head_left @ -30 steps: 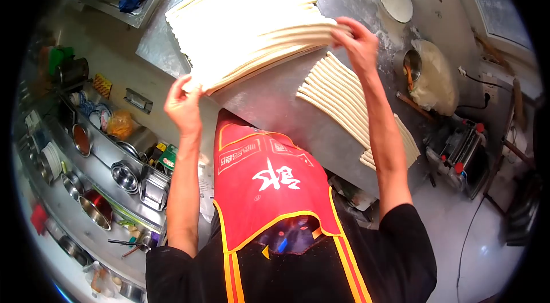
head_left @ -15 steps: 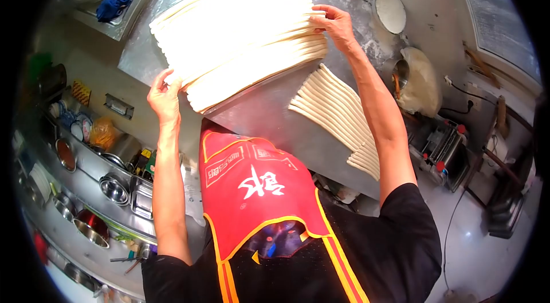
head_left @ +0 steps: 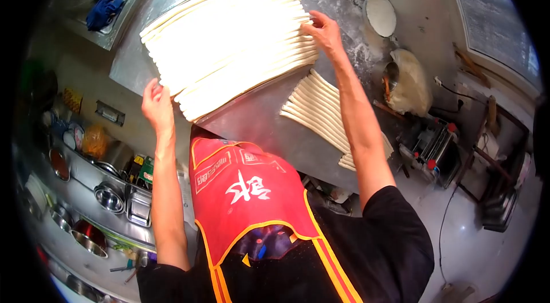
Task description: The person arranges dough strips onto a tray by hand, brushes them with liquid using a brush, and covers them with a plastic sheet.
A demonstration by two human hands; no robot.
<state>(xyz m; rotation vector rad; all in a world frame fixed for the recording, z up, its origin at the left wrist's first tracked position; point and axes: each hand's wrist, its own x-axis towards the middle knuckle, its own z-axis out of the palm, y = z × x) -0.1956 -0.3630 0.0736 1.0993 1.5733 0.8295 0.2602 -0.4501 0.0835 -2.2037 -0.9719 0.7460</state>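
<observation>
Long pale dough strips (head_left: 229, 51) lie side by side in a wide sheet on the metal table, washed out by bright light in the middle. At their left ends is my left hand (head_left: 157, 109), thumb and fingers pinched together at the end of a strip. My right hand (head_left: 324, 32) is at the right ends, its fingers closed on the end of a dough strip. A smaller group of separate dough strips (head_left: 315, 109) lies nearer my body, partly covered by my right forearm.
A round container of white powder (head_left: 380, 15) stands at the table's right, above a metal pot (head_left: 391, 74) and a plastic bag (head_left: 413, 82). A machine with red knobs (head_left: 431, 145) is at the lower right. Metal bowls (head_left: 109, 197) fill shelves on the left. A blue cloth (head_left: 104, 13) lies upper left.
The whole view has shifted, so everything appears a little lower and further left. Both hands stay at the ends of the dough sheet, with the left fingers slightly further out.
</observation>
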